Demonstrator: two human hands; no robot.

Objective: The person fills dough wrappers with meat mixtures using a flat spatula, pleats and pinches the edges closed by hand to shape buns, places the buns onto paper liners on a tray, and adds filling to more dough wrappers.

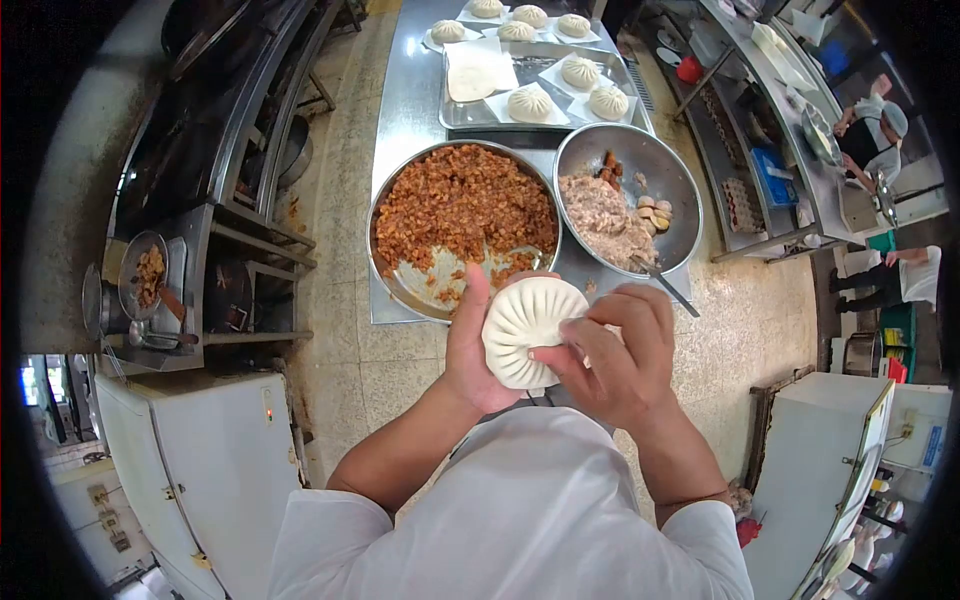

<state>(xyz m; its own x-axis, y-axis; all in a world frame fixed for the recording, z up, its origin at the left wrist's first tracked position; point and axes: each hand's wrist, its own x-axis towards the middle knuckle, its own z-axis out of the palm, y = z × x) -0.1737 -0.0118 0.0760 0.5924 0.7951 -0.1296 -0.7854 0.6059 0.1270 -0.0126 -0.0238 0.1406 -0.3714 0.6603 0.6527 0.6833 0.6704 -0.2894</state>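
Observation:
A white pleated stuffed bun (520, 310) rests in my left hand (470, 355), its folds fanning out from near the right side. My left palm cups it from below and the left, with the thumb up along its edge. My right hand (630, 360) pinches the dough where the folds gather, thumb and fingertips closed on it. Just beyond stands a wide steel pan of reddish-brown chopped filling (465, 200). To its right, a steel bowl (685, 170) holds pale minced meat (605, 220), some darker pieces, sliced yellowish pieces and a spoon whose handle (675, 292) sticks out.
Farther back on the steel table (400, 100) is a tray (455, 118) with pleated buns (530, 103) on paper squares and a flat white stack (480, 70). Stoves line the left; a white fridge (215, 470) stands lower left. At right are shelves and other people (880, 140).

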